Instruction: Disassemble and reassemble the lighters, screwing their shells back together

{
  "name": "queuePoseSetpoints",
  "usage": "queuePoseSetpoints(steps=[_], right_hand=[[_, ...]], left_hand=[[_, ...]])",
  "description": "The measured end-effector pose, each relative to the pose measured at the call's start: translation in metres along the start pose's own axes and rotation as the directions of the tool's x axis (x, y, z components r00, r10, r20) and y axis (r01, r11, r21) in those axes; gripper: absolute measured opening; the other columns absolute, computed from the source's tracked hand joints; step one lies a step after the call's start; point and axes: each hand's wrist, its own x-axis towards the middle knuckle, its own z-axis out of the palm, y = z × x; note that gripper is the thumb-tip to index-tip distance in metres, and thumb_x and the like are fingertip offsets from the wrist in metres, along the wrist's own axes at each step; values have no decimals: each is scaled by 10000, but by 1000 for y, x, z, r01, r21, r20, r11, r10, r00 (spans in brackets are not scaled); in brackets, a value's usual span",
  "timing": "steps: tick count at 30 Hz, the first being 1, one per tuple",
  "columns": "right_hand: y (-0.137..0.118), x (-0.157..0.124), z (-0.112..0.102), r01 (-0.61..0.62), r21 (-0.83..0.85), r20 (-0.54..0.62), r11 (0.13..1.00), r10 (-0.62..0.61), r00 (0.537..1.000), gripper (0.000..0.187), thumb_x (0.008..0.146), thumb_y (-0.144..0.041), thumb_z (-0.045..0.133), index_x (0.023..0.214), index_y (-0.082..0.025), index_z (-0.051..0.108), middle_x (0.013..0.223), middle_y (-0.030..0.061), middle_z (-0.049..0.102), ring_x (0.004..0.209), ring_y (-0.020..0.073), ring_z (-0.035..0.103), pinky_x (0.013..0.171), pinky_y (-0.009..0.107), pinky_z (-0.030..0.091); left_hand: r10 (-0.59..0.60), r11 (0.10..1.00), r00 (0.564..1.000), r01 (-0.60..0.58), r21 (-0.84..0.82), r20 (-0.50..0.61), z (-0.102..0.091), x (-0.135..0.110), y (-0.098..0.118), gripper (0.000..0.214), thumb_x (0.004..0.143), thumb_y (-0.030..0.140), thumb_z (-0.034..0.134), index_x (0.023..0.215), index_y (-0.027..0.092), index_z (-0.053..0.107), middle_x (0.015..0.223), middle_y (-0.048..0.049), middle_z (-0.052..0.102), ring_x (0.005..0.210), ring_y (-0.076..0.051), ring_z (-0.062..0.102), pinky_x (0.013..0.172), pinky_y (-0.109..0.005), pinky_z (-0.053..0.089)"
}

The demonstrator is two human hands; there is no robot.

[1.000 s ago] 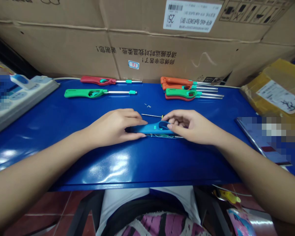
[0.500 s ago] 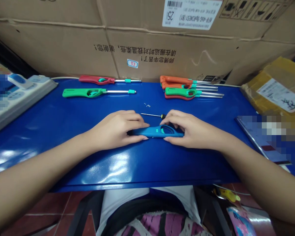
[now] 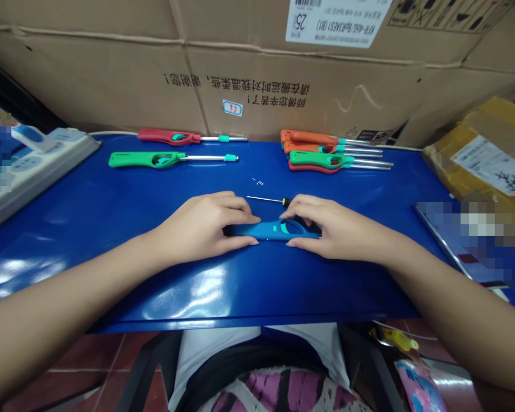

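Both forearms reach in low over the blue table (image 3: pixel 111 229); the left hand (image 3: pixel 201 226) lies palm down, fingers curled over one end of the blue lighter (image 3: pixel 270 230), thumb pinching its near side; the right hand (image 3: pixel 330 229) clasps the other end likewise; the lighter lies flat at the table's middle; its ends are hidden under the fingers; a thin screwdriver (image 3: pixel 266 199) lies just behind, its handle mostly covered by the right hand.
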Motion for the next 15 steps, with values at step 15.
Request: queuePoseSetpoints(steps=[15], right_hand=[[-4,1,1,137,-284,-57,949,-160,985,338,967,-325,602,1259,-167,667,1113,92,713,977,240,695,800,339,533]], left_hand=[[100,962,995,-89,257,-29,4,0,7,315,1002,335,566,1240,166,686,1068,-69,732,948,-229,695,825,-334,534]])
